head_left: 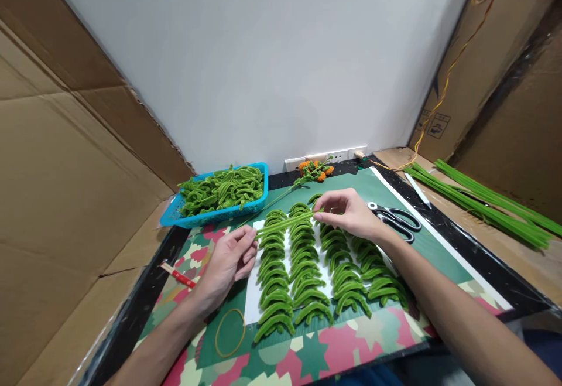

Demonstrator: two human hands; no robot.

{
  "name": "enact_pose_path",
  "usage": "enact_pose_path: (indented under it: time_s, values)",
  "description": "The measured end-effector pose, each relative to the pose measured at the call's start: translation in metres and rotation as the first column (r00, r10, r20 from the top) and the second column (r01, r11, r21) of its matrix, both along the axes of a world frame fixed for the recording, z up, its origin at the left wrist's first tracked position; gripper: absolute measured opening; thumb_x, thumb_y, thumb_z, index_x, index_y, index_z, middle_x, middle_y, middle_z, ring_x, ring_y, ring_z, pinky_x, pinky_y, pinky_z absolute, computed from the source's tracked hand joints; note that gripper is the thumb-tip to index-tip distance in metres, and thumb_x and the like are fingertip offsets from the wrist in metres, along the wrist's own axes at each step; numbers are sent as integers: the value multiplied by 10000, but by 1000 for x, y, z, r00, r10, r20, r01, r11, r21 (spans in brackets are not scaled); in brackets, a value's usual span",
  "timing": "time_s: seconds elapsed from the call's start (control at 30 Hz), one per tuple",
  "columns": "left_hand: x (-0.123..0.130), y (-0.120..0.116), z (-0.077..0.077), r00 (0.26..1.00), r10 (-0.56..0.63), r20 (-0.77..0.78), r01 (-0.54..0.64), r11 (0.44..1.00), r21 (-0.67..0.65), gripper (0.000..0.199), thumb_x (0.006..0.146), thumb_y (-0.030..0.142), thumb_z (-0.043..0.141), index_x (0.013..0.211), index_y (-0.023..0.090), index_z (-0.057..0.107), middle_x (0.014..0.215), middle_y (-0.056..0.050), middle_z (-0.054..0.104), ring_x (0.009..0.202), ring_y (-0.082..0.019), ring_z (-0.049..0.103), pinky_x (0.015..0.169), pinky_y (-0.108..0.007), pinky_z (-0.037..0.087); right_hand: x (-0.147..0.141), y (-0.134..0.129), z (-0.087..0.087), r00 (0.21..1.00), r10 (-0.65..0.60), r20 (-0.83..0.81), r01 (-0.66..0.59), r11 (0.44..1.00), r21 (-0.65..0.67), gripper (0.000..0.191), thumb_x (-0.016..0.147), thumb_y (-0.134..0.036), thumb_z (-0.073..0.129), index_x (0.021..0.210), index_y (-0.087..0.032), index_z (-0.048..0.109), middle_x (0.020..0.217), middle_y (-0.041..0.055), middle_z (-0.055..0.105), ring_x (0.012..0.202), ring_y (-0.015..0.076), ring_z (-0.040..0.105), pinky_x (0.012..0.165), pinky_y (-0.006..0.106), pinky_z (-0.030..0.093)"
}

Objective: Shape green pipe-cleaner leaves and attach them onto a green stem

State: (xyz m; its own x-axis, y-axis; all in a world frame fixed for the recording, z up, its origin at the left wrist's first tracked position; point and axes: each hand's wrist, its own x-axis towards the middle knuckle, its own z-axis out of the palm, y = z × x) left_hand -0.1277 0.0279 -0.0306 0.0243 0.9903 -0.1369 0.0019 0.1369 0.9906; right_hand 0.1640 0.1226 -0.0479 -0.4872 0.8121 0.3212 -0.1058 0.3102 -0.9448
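Several straight green pipe cleaners (285, 223) stretch between my two hands. My left hand (236, 252) pinches their left end, and my right hand (340, 211) pinches the right end between thumb and fingers. Just beneath them, curved green pipe-cleaner pieces (274, 292) lie in several columns on a white sheet (252, 298). Part of the far rows is hidden behind my right hand and arm.
A blue basket (215, 216) holds a heap of bent green pieces. Behind lies an orange flower stem (322, 170). Scissors (397, 221), a white pen-like tool (418, 191) and long green pipe cleaners (487, 207) are right. A rubber band (216, 339) and red-wrapped chopsticks (180, 276) lie left.
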Motion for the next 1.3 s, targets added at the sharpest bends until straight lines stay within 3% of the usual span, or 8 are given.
enact_pose_path:
  time_s: [0.2, 0.53, 0.8, 1.0, 1.3]
  values:
    - [-1, 2, -2, 994, 56, -90, -52, 997, 49, 522, 922, 644, 752, 820, 201, 498, 585, 101, 409, 394, -28, 325, 373, -131, 205, -2, 0, 0, 999, -13, 45, 10, 998, 66, 288, 859, -467, 862, 867, -189, 785, 887, 47, 760, 796, 172, 663, 677, 280, 531]
    - [2, -2, -3, 964, 167, -208, -128, 974, 189, 510, 938, 666, 725, 818, 211, 527, 641, 84, 324, 488, -56, 301, 435, -149, 273, 2, -4, 12, 984, 53, 171, -76, 988, 131, 191, 951, -355, 749, 856, -191, 740, 858, 23, 726, 764, 156, 629, 670, 268, 459]
    - [2, -8, -3, 960, 68, -273, -1, 971, 237, 436, 1035, 591, 630, 850, 208, 536, 643, 80, 373, 447, -48, 361, 440, -180, 252, 6, -8, 12, 979, -134, 154, 88, 958, 274, 156, 963, -321, 763, 859, -212, 720, 864, 49, 787, 806, 209, 721, 687, 302, 520]
    - [0, -5, -5, 972, 101, -212, -45, 967, 251, 444, 1033, 577, 646, 830, 201, 521, 627, 89, 393, 403, -29, 365, 412, -162, 223, 6, -11, 10, 980, -72, 183, 9, 945, 327, 94, 980, -250, 726, 894, -212, 730, 919, 43, 787, 856, 199, 725, 717, 291, 543]
    - [0, -2, -7, 970, 107, -219, -51, 967, 249, 454, 1015, 561, 682, 796, 193, 530, 618, 85, 389, 391, -29, 381, 397, -159, 229, 5, -7, -1, 983, -83, 165, 22, 941, 339, 131, 922, -120, 706, 828, -211, 701, 909, 35, 799, 810, 183, 739, 685, 268, 538]
